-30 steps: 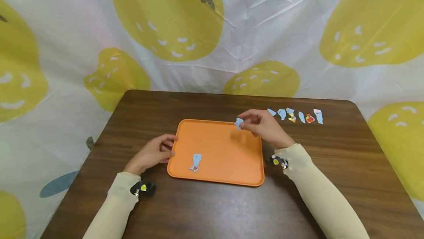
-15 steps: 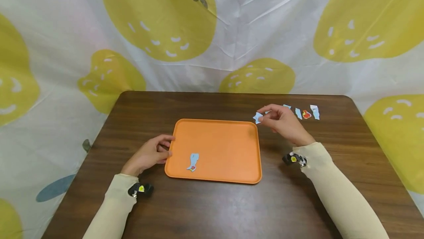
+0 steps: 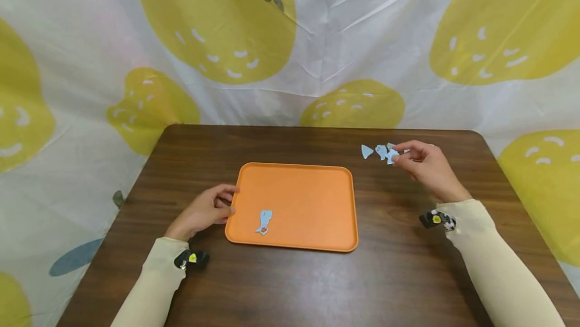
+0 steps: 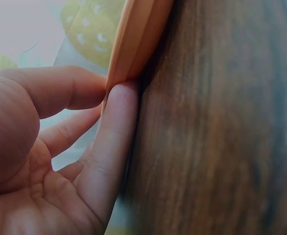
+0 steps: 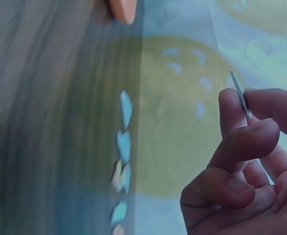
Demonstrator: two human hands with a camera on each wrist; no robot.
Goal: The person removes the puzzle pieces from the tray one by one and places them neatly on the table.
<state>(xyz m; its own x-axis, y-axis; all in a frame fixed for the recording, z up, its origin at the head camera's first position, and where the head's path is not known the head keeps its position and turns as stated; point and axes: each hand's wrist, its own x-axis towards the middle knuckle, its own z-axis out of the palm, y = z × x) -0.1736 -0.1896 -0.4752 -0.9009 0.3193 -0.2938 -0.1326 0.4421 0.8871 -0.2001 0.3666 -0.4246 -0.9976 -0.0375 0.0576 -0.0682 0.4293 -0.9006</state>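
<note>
My right hand (image 3: pixel 429 172) pinches a light blue puzzle piece (image 3: pixel 391 157) between thumb and fingertips above the table's back right. The right wrist view shows the piece edge-on as a thin strip. In the head view it overlaps a row of loose puzzle pieces (image 3: pixel 367 151), partly hidden behind this hand. An orange tray (image 3: pixel 299 201) lies in the middle of the table. On its left front part rests a blue puzzle piece (image 3: pixel 264 221) with a red and yellow end. My left hand (image 3: pixel 204 213) touches the tray's left rim with loosely bent, spread thumb and fingers.
The brown wooden table (image 3: pixel 290 286) has rounded far corners. A white curtain (image 3: pixel 326 45) printed with yellow fruit hangs right behind its far edge. Dark devices are strapped to both wrists.
My right hand has carried its puzzle piece from over the tray's back right corner rightward to the row of pieces. The view shifted slightly; my left hand stays at the tray's rim.
</note>
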